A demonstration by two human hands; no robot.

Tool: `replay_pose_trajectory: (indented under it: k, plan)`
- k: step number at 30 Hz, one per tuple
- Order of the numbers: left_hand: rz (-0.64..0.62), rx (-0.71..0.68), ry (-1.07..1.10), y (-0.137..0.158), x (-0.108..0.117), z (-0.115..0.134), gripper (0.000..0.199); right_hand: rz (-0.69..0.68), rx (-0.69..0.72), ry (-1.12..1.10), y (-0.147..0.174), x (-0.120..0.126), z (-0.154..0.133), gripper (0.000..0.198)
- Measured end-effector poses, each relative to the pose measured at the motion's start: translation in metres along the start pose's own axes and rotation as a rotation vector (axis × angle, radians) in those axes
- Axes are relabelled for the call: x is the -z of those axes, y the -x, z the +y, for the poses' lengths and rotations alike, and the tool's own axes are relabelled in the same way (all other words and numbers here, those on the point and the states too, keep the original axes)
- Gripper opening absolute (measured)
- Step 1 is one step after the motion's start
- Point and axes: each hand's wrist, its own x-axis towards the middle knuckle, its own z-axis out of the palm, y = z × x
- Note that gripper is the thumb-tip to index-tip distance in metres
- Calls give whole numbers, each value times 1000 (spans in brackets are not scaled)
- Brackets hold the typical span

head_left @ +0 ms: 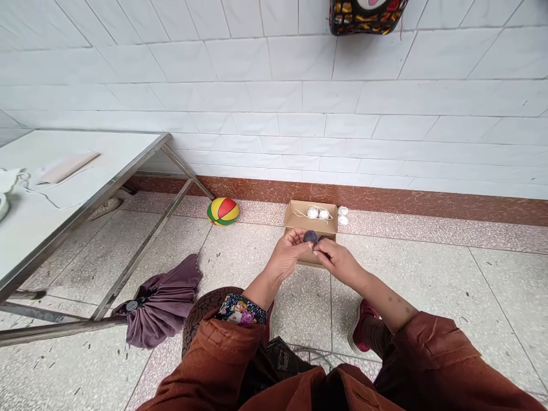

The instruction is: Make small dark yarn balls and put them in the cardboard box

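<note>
Between the fingers and thumb of my left hand (289, 251) sits a small dark grey ball (310, 237), which looks like wound yarn. My right hand (338, 261) is closed beside it, its thumb and fingertips meeting near the ball; what they pinch is mostly hidden, though something dark shows behind the knuckles. Both hands are above an open cardboard box (292, 214) on the floor. At the back of the box lie two white balls (318, 213) with loose white strings. More white balls (342, 215) rest on the floor against the box's right side.
A metal-framed table (145, 154) stands at the left. A striped ball (223, 211) lies by the tiled wall (299, 97). Purple cloth (162, 302) is heaped near the table leg. A patterned bag (368, 21) hangs above. My red shoes (365, 325) flank the floor in front.
</note>
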Motion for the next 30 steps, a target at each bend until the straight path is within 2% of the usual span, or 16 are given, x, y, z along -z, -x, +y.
replay_pose_trajectory:
  k: [3,7,10,12,16,20,23,26,30]
  plan:
    - [32,-30,-138,0,-1,1,32,-5,55,-28,-1,9,-10,13]
    - [-110,68,-280,4,-2,5,30,28,27,-1,-6,25,-6,16]
    - [-260,155,-244,6,-2,5,31,45,-73,86,-8,26,6,18]
    - [-294,191,-153,6,-1,5,34,50,-129,121,-6,22,13,17]
    - [-273,191,63,7,-2,4,46,-21,-137,155,2,8,21,16]
    - [-199,160,215,8,-5,4,35,-104,-33,237,9,-5,21,16]
    - [-145,171,264,8,-5,5,33,-113,22,303,11,-8,18,21]
    - [-86,162,204,4,-1,5,34,-97,68,372,9,-2,12,27]
    - [9,74,-71,0,5,5,36,-51,115,345,5,14,5,29]
